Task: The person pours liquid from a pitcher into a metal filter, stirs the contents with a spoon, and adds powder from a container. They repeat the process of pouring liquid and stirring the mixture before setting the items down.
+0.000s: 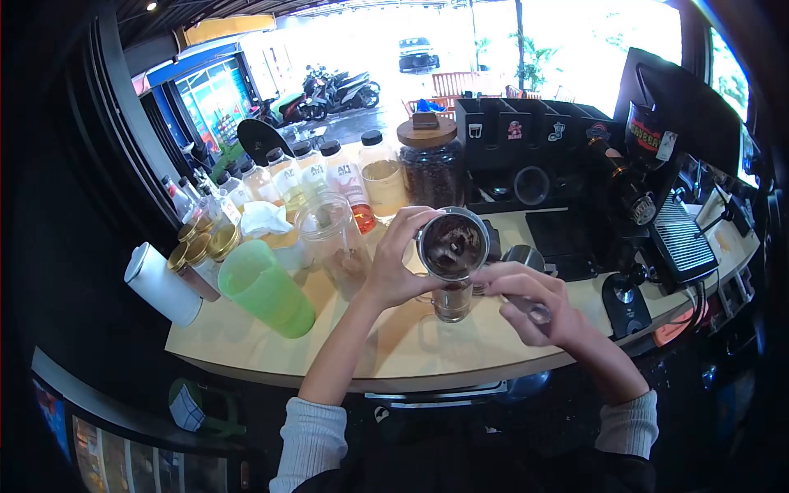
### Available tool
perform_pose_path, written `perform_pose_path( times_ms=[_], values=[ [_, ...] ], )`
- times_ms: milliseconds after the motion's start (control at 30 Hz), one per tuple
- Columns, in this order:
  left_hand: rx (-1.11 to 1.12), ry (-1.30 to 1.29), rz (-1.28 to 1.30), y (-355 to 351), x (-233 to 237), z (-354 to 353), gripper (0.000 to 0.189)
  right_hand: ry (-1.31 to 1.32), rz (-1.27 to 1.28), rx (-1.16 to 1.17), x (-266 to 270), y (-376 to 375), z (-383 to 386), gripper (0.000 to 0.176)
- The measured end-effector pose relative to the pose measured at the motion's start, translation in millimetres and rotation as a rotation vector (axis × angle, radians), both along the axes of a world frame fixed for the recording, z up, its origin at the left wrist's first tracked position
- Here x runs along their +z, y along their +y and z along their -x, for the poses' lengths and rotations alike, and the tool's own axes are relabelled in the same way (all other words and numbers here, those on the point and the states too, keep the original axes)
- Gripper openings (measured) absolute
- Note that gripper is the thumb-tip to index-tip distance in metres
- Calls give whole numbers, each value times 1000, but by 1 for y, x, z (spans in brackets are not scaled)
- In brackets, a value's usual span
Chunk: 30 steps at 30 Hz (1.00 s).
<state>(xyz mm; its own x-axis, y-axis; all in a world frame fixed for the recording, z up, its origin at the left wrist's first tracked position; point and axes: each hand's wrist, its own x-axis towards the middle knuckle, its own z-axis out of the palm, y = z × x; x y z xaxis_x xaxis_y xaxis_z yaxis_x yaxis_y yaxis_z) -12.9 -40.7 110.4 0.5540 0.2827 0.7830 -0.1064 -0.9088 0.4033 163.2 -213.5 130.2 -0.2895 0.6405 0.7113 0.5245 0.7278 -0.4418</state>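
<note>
Metal cup (453,243) (dark grounds inside) gripped by left hand (394,267) above a glass (452,301); right hand (534,300) clasps a metal tool (539,313).

**Inspector:** Item one?
**Clerk:** A round silver metal cup (452,243), gripped at the rim by the left hand (394,267). It is tipped so its mouth faces the camera, and the inside is coated dark brown.
**Inspector:** Location?
**Clerk:** Directly over a small clear glass tumbler (452,302), which stands upright on the pale wooden counter (394,349). Contact between the two cannot be confirmed.
**Inspector:** Item three?
**Clerk:** A slim shiny metal utensil (538,312), mostly hidden inside the right hand (563,320), just right of the tumbler.
</note>
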Motion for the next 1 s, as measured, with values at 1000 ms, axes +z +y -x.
perform_pose_path(
  times_ms=[1000],
  values=[
    [-68, 7, 10, -2, 0, 0, 77, 241, 192, 47, 28, 14, -11, 16]
  ],
)
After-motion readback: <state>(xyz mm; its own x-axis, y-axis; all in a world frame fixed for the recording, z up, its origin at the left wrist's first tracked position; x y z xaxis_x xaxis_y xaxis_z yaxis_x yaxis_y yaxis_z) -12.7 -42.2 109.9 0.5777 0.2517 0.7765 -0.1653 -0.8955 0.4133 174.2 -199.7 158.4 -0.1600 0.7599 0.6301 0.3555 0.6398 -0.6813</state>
